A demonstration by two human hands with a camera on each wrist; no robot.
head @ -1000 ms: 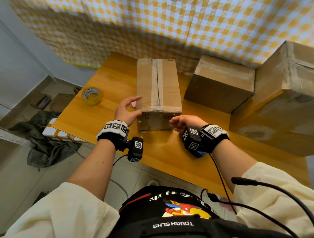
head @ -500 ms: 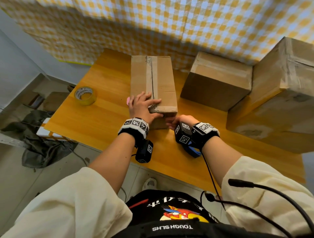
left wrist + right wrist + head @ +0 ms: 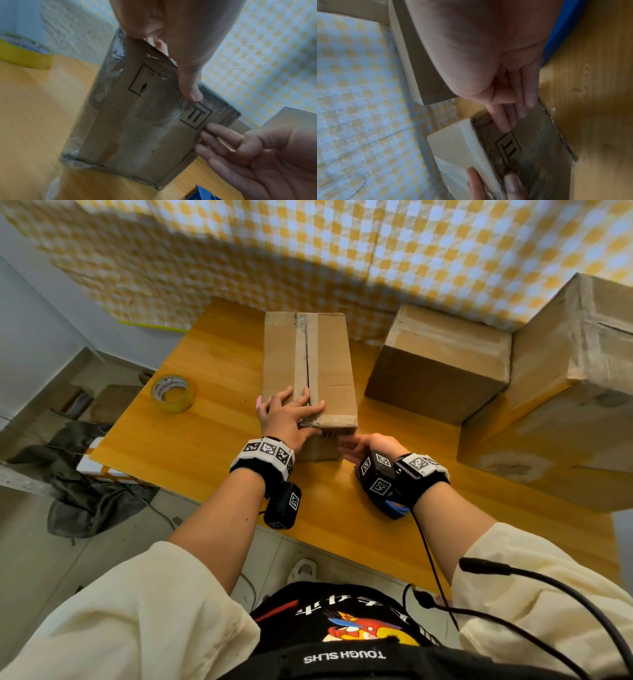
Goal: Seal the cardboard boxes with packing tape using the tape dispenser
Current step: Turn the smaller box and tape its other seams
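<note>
A long cardboard box (image 3: pixel 329 364) lies lengthwise on the wooden table (image 3: pixel 191 446), with clear tape along its top seam. My left hand (image 3: pixel 294 416) lies flat on the near end of the top. Its thumb (image 3: pixel 190 92) presses wrinkled tape onto the front face (image 3: pixel 145 121). My right hand (image 3: pixel 356 445) touches that face near its right edge with straight fingers (image 3: pixel 505 121). The blue tape dispenser (image 3: pixel 394 508) lies on the table under my right wrist; neither hand holds it. Its toothed edge (image 3: pixel 204 193) shows in the left wrist view.
A yellow tape roll (image 3: pixel 173 393) sits on the table left of the box. A second cardboard box (image 3: pixel 438 361) stands to the right, and a bigger one (image 3: pixel 565 388) beyond it. A checked cloth (image 3: pixel 342 251) hangs behind. The table's near edge is close to my wrists.
My left hand moved from the box's near left corner onto its top, thumb over the front face. My right hand uncurled and its fingers now touch the front face.
</note>
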